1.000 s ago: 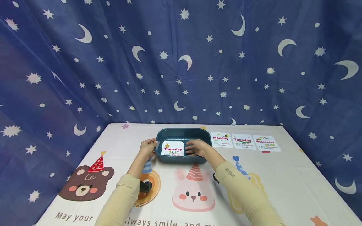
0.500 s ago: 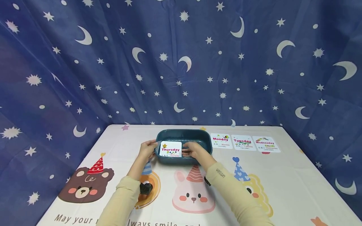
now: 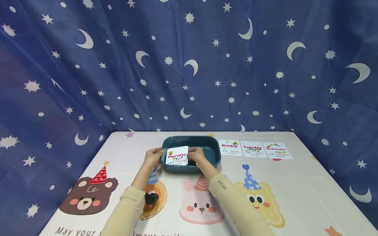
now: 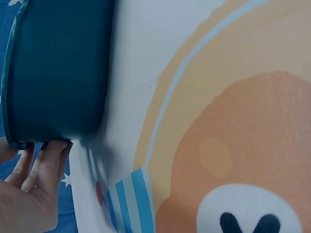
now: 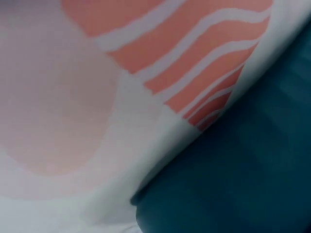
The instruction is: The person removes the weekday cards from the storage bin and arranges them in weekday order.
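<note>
A dark teal basin (image 3: 206,165) stands on the table. My left hand (image 3: 153,156) grips its left end; in the left wrist view, that hand's fingers (image 4: 47,167) press the basin's outer wall (image 4: 58,73) and the thumb is at the rim. Inside the basin, my right hand (image 3: 197,156) pinches the right edge of a white Thursday card (image 3: 177,155), which tilts slightly. What lies beneath this card is hidden. The right wrist view holds only the basin's side (image 5: 233,170) and the printed cloth, with the right hand out of sight.
Right of the basin, a Monday card (image 3: 230,148), a Tuesday card (image 3: 253,149) and a Wednesday card (image 3: 277,150) lie in a row. A cartoon-printed cloth (image 3: 307,190) covers the table. Behind it hangs a blue curtain (image 3: 212,65) with moons and stars.
My right hand has moved left inside the basin and has taken hold of the Thursday card, which has shifted slightly left and turned a little. The left hand has stayed at the rim.
</note>
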Motion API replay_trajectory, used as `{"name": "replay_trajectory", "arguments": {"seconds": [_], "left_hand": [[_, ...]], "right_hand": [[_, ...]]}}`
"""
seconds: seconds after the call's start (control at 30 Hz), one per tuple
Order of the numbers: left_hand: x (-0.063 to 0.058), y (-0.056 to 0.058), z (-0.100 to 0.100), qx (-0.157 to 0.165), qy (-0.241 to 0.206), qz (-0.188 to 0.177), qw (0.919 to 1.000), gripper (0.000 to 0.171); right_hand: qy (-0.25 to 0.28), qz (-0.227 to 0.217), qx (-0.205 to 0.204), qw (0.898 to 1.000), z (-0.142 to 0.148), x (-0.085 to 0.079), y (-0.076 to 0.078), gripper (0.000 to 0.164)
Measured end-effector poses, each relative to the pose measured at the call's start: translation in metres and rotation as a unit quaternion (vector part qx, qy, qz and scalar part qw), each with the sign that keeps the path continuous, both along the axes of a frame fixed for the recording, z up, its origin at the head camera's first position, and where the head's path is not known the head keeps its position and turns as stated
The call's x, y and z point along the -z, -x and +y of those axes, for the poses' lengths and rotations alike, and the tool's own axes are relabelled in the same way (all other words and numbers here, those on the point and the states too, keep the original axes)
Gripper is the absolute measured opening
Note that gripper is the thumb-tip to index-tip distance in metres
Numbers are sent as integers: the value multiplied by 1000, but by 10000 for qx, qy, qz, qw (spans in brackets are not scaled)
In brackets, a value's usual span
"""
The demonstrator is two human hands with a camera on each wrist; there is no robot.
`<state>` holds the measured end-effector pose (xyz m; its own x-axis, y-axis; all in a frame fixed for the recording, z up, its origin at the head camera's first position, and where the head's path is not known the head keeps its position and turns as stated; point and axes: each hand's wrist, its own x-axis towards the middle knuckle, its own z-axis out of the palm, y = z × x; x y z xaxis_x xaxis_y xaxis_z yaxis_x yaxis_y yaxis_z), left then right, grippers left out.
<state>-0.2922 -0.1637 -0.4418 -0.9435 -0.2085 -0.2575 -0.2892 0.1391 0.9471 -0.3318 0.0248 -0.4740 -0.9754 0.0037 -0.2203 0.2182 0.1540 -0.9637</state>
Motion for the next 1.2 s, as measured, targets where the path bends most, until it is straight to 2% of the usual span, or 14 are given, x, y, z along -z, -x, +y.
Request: {"name": "replay_trajectory", "arguments": {"seconds": [0.07,0.13,0.17,0.23,0.27,0.4,0.47,0.5,0.63,0.77,1.0,1.2], "left_hand": [[1,-1,-1,-12,-2,-28,10000,40],[0,-1,-3,-33,8,-31,10000,40],[0,-1,-3,-39,17,-38,10000,40],[-1,0,-3,-15,-1,-20,10000,41],[-1,1,-3,-5,-6,-12,10000,41],[1,1,-2,1,-15,-51,10000,41],[2,1,-3,-59,12,-81,9999,40],[2,0,-4,-61,29,-89,9999,40],[2,-1,-4,-58,37,-99,9999,40],[1,0,-1,-58,-9,-99,9999,40],[0,2,1,-39,-63,-82,9999,39],[-1,2,1,-62,-71,-75,9999,40]], "right_hand": [[-404,327,-70,9986,-3,-9,-9,32],[-938,606,-212,9935,-6,-9,-9,38],[-1173,693,-274,9903,-7,-21,-18,42],[-1513,776,-354,9848,-8,-22,-15,52],[-1514,1033,-400,9822,-6,-10,-7,54],[-1471,956,-272,9841,-4,3,3,55],[-1466,851,-148,9854,-6,0,-1,53],[-1556,629,-47,9858,-7,-10,-8,52],[-1852,729,317,9795,-9,-22,-22,45],[-1959,853,583,9752,-7,-29,-28,41],[-2146,1170,500,9684,-6,-31,-25,31],[-2135,1287,313,9679,-8,-30,-23,21]]}}
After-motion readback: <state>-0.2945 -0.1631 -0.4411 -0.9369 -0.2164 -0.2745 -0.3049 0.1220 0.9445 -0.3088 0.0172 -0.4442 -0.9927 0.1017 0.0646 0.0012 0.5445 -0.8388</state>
